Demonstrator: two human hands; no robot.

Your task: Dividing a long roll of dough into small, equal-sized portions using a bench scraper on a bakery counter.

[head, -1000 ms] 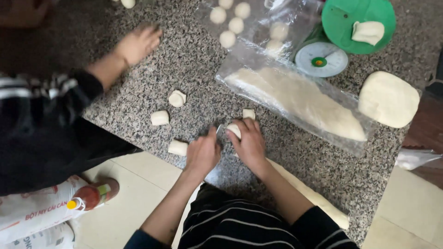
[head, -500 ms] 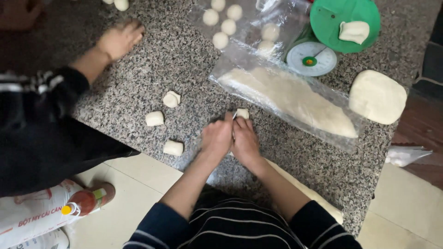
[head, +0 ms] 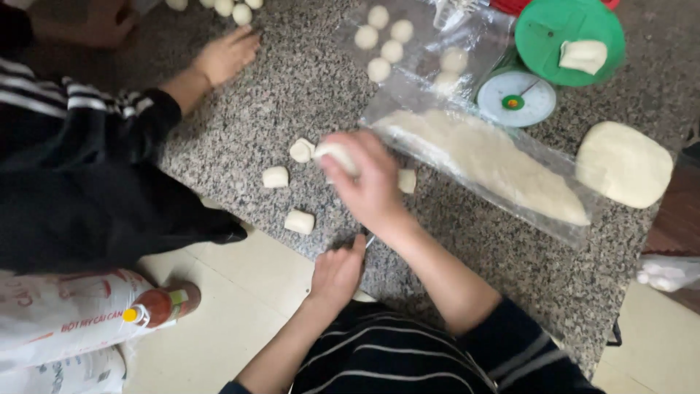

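My right hand (head: 368,186) reaches out over the granite counter (head: 306,87) and holds a small white dough piece (head: 337,155) in its fingers. My left hand (head: 337,273) is pulled back at the counter's near edge, fingers curled, with a thin metal tip showing beside it; what it grips is unclear. Three cut dough pieces lie close: one (head: 300,150) by my right fingertips, one (head: 275,176) further left, one (head: 300,222) near the edge. Another piece (head: 407,180) peeks out behind my right hand.
A long dough loaf lies under clear plastic (head: 485,160). Rolled dough balls (head: 385,40) sit at the back. A green-topped kitchen scale (head: 518,95) carries a dough lump. A flat dough slab (head: 623,162) is at right. Another person's hand (head: 226,55) rests at back left. A sack and bottle (head: 157,306) lie on the floor.
My hands were together rolling dough at the counter edge. Now my right hand has moved forward and left with a dough piece, and my left hand has dropped back to the edge.
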